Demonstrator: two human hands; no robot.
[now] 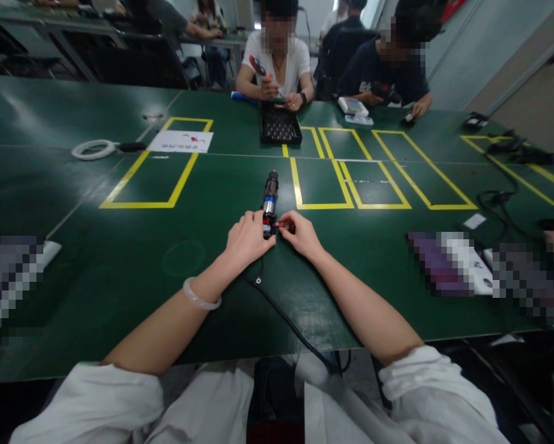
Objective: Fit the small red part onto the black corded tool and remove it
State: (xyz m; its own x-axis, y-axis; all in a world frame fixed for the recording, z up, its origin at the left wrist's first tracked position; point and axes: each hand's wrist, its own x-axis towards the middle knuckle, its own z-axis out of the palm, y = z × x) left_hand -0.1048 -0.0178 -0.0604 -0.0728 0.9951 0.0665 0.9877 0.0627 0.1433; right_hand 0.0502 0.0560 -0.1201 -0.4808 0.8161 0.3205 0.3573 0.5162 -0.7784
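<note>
A black, silver and blue electric screwdriver (270,192) lies on the green table (119,246), pointing away from me. Its near end has a small red and black part (277,227). My left hand (247,239) curls its fingers round that near end from the left. My right hand (301,234) pinches the red and black part from the right. A black cable (286,317) runs from the tool toward me and off the table's front edge. A pale bangle (200,297) sits on my left wrist.
Yellow tape rectangles (152,179) mark the table. A black tray (279,125) sits at the far side before a seated person in white. Another person sits at far right. A white coil (92,148), a paper sheet (181,141) and black cables (499,200) lie around.
</note>
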